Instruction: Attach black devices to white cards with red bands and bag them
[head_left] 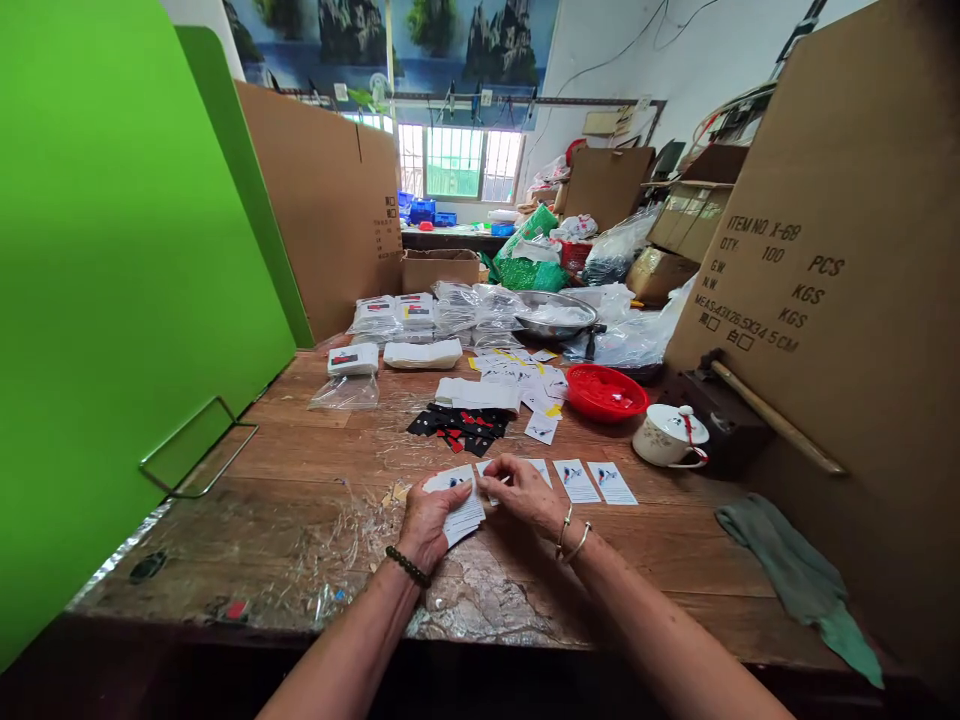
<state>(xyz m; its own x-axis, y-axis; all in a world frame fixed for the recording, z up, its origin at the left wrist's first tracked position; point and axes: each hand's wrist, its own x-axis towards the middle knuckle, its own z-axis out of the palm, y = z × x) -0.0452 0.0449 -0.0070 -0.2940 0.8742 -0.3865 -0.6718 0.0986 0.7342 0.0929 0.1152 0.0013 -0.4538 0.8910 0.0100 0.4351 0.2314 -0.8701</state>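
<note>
My left hand (429, 520) is closed around a fanned stack of white printed cards (463, 520), its thumb pressed on the top one. Just to the right, my right hand (521, 490) has its thumb and fingers pinched at the edge of a single printed card, which they partly cover. A row of cards lies on the table beyond and beside that hand, with one card (576, 481) and another card (612, 483) in full view. Behind the hands is a pile of black and red tags (465, 425), and past it a white stack (478, 394).
Scattered cards (517, 375) lie near a red basket (606, 392). A lidded cup (670, 436) and a grey-green cloth (795, 570) are at right. Bagged packs (375, 315) line the back. A green panel (135, 300) and cardboard (780, 200) wall the sides.
</note>
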